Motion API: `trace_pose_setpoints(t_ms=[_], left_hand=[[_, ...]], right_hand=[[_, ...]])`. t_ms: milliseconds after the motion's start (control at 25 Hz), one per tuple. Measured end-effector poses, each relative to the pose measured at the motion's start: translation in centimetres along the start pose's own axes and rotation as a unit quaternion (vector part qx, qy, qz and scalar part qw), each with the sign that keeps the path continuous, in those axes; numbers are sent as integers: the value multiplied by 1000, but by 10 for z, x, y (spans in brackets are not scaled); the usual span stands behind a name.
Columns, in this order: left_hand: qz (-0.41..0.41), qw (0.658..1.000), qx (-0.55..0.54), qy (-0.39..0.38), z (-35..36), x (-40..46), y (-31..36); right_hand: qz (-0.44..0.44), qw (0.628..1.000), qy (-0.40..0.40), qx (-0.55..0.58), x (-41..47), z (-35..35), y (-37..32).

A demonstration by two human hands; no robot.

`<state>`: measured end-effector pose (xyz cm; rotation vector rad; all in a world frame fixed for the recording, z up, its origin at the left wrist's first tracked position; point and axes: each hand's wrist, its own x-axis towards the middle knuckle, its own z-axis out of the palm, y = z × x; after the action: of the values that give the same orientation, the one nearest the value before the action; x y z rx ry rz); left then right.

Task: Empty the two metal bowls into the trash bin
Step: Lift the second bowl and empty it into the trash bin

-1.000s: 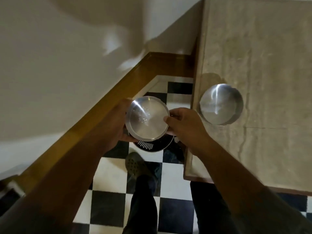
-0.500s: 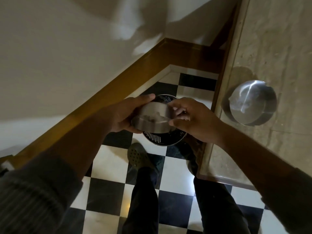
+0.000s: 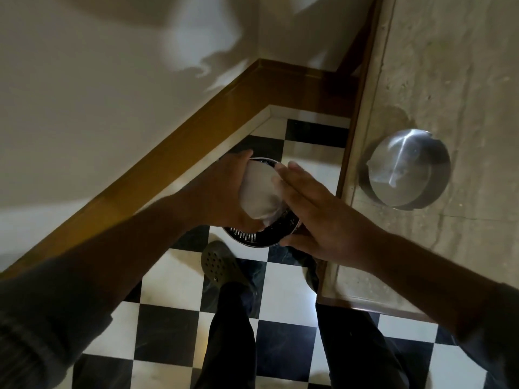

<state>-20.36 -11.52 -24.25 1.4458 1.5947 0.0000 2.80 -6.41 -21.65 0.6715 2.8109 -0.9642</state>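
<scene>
Left grip [image 3: 224, 192] clamps the blurred metal bowl [image 3: 259, 193], tipped over the black trash bin [image 3: 261, 238]; right grip [image 3: 317, 217] lies spread against it; second bowl [image 3: 404, 169] sits on the tabletop [image 3: 463, 80]

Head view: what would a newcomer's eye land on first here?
First, the upturned metal bowl, blurred, held by the left hand over the round black trash bin on the checkered floor, with the right hand flat against the bowl's side. Next, the second metal bowl sitting alone on the stone counter to the right.
</scene>
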Motion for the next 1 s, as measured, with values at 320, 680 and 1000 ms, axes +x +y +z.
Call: trace_pose_setpoints(t_ms=[320, 680, 1000], left_hand=[[80, 982, 21, 168, 54, 3, -19], [95, 976, 14, 193, 74, -4, -30], [43, 980, -82, 177, 74, -6, -17]], right_hand=[[-12, 976, 212, -45, -1, -10, -15], [-28, 975, 205, -76, 1, 3, -8], [-50, 986, 1, -159, 14, 64, 8]])
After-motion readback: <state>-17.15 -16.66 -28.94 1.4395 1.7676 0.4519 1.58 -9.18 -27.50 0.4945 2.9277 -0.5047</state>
